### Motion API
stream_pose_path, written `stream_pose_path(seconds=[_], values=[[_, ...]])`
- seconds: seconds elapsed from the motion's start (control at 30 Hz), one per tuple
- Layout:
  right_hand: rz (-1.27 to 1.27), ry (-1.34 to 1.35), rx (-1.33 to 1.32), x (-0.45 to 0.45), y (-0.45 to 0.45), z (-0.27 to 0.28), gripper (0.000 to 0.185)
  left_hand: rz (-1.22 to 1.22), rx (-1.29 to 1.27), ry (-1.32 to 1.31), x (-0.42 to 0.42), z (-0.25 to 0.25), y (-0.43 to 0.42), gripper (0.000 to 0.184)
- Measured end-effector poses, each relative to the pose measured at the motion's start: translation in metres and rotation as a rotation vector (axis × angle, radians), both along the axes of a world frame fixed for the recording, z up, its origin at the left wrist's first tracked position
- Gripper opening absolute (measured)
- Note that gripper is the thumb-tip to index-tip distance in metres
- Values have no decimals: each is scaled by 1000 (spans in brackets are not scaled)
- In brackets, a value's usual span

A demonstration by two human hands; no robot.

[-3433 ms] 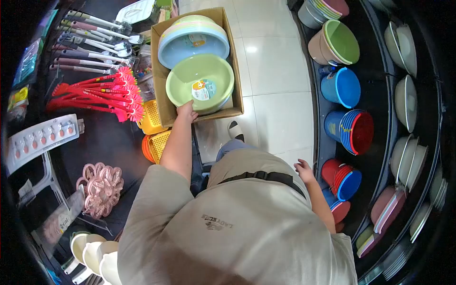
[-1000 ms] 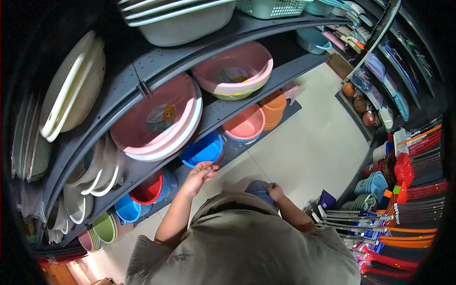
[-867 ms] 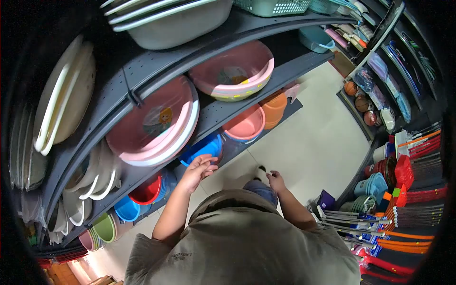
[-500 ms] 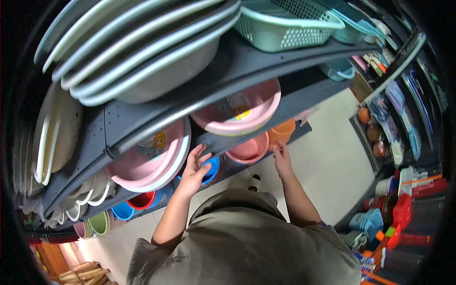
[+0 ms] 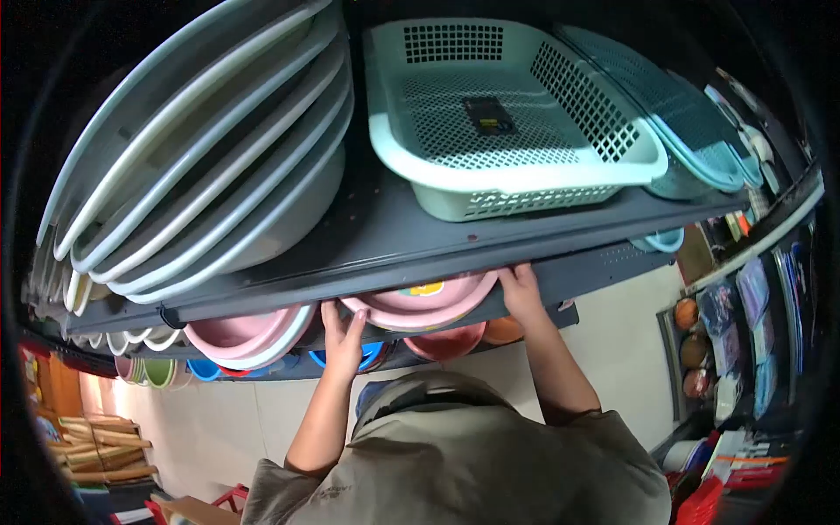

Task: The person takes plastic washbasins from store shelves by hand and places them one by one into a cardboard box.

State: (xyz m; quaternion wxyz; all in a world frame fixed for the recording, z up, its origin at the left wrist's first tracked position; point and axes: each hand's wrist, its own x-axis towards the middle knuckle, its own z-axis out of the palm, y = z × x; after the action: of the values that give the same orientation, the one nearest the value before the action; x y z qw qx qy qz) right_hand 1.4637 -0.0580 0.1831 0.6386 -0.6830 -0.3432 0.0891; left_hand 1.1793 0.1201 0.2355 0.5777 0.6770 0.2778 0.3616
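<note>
1. Head view: L hand has thumb spread wide from fingers, just beside L rim of pink basin; can't tell if gripping.
2. R hand at basin's R rim; grip unclear, can't tell.
3. Pink basin btwn hands, below upper shelf, back part hidden.
4. On upper shelf: mint basket w/ holes; pale basins stacked, tilted, to L.

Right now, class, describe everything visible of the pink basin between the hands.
The pink basin looks like smooth plastic, with a curved rim and yellow print inside. It is open side up at the lower shelf, base unclear; the upper shelf hides its back. The left hand and right hand flank it, apparently touching its rim.
</note>
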Motion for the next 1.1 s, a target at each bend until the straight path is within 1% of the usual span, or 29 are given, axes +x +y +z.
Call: stream_pose_path(seconds=[0.03,0.13,0.17,0.2,0.27,0.3,0.33,0.4,0.43,0.47,0.5,0.53,0.6,0.63,0.67,0.73,0.8,0.87,0.93,1.0,1.07,1.1], values=[[41,137,14,2,-1,-5,48,20,-40,-14,4,1,-3,71],[51,151,-7,-2,-6,6,50,76,38,49,10,-2,-8,75],[25,67,-22,-4,-7,8,51,25,114,33,8,-16,1,76],[28,70,-5,-3,-6,7,51,56,88,44,9,-10,-3,74],[74,22,23,-2,-5,7,51,75,124,47,10,-12,-1,72],[63,52,55,-5,-3,10,50,78,132,49,9,-9,-1,72],[66,51,62,-5,-3,14,50,75,116,12,10,-7,-1,71],[-7,-3,-4,-6,-3,28,50,73,105,-30,17,10,-6,70],[-6,-6,4,-5,-1,32,50,77,7,-121,22,20,-7,68],[47,81,71,-5,1,36,49,79,-89,-210,25,28,-8,66],[100,170,140,-5,4,41,49,116,-111,-136,24,32,-2,61],[101,171,152,-8,5,46,49,115,-98,-135,24,37,-4,61],[240,385,341,-17,4,66,50,174,-23,-148,27,67,-17,59],[283,391,427,-18,5,69,51,174,3,-180,25,67,-16,61],[266,455,489,-25,2,80,49,146,66,-243,24,74,-18,62],[203,426,576,-34,-3,92,50,64,40,-295,11,76,-21,66],[212,410,592,-48,-15,118,52,31,16,-349,-1,82,-35,83],[223,314,613,-57,-25,126,54,22,40,-365,-17,85,-50,87],[288,267,651,-68,-38,132,57,-14,132,-391,-33,94,-71,89],[315,232,608,-89,-53,149,62,-4,148,-429,-55,91,-86,90],[308,206,541,-108,-65,152,72,90,236,-378,-76,85,-102,93],[313,213,524,-119,-70,152,72,130,253,-383,-86,87,-112,96]])
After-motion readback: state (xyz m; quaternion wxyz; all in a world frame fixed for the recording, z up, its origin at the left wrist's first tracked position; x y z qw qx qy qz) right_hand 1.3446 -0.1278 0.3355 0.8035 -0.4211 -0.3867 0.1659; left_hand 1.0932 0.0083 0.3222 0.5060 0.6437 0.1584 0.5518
